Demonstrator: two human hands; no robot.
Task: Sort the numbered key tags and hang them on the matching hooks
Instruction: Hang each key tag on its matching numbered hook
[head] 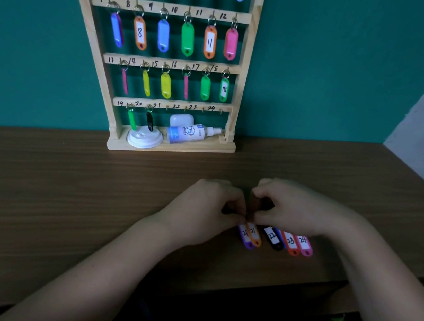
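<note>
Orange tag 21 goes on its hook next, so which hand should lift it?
Probably the left hand: it pinches the top of the orange tag, and empty hook 21 is up on that side.

The table (66, 195) is brown wood-grain; the loose tags (275, 243) run purple, orange, black, seemingly red-orange, pink.

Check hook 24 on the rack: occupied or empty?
Empty: hook 24 is bare, and the pink tag marked 24 lies on the table.
</note>
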